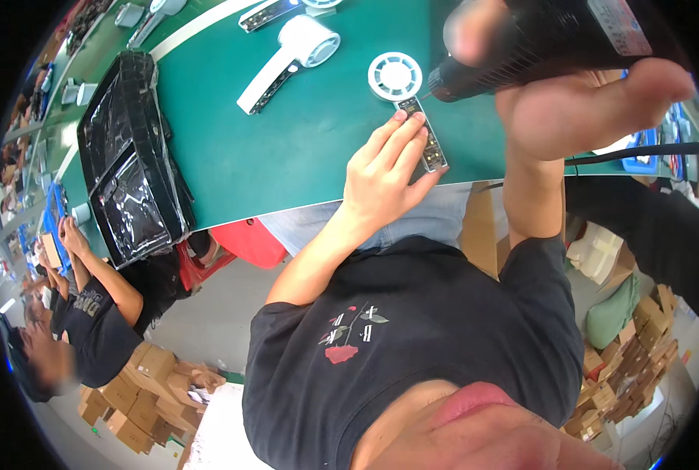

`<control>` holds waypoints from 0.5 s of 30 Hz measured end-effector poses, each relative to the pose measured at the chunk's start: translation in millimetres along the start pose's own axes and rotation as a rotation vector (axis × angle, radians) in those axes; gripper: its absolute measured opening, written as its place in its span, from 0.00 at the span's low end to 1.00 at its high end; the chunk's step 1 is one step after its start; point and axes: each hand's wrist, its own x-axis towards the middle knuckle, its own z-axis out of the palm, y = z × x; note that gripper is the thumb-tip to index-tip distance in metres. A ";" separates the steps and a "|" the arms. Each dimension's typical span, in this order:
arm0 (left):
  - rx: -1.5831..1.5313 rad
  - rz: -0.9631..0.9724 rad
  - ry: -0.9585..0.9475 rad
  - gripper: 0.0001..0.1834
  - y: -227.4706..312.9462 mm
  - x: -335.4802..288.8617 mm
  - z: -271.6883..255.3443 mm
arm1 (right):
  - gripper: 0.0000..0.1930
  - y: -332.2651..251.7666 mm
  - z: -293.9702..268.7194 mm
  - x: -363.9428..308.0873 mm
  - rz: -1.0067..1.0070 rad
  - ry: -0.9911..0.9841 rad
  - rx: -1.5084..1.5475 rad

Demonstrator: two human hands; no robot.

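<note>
On the green tabletop lies a white handheld fan (395, 76), its round head away from me and its handle opened to show a dark circuit board (434, 149). My left hand (385, 168) holds it down, fingertips across the upper part of the handle and thumb at the lower end. In my right hand (569, 110) is a large black electric screwdriver (514, 55), held sideways with its nose pointing left. Its thin bit reaches the neck of the fan, between head and handle; whether it touches a screw I cannot tell.
Another white fan (306, 43) lies to the left, with more fans behind it. A black glossy plastic-wrapped bin (134, 164) stands at the table's left. A black cable (639, 153) runs off right. At far left a person (99, 313) works; cardboard boxes (134, 399) stand on the floor.
</note>
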 end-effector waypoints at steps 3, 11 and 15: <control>0.007 0.002 0.007 0.28 -0.5 -0.3 0.3 | 0.52 13.8 -4.9 -3.6 -0.039 -0.022 -0.020; -0.002 0.005 0.011 0.27 -2.9 -1.9 1.7 | 0.52 22.0 2.1 -6.1 -0.100 -0.012 -0.036; -0.059 -0.016 0.012 0.31 -4.3 -1.9 0.0 | 0.54 27.5 -1.6 -7.9 -0.094 -0.010 -0.105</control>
